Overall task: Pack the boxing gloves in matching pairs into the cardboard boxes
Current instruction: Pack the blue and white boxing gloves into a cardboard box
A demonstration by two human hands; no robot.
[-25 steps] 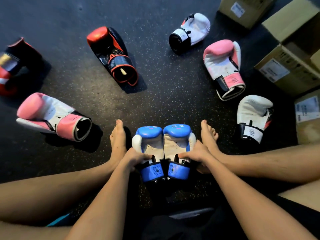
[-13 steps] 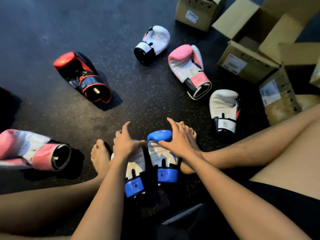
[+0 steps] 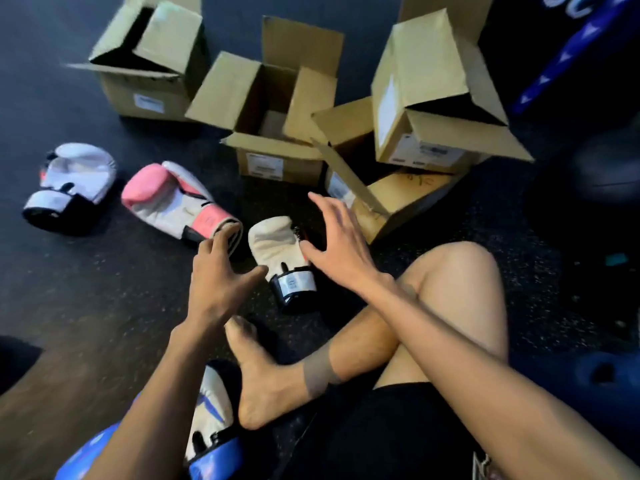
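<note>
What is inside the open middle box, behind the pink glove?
The middle box shows bare cardboard walls and a pale patch of bottom; no glove visible. Its front flap hides the near part inside.

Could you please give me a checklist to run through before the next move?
1. Hands free: left hand and right hand open, holding nothing: ok.
2. Box ready: middle box stands with flaps open: ok.
3. Blue gloves paired: partly hidden under the left arm: cannot tell.
4. White pair together: near white glove and far white glove lie apart, pink glove between them: not ok.
5. Pink glove's mate: not in view: cannot tell.
</note>
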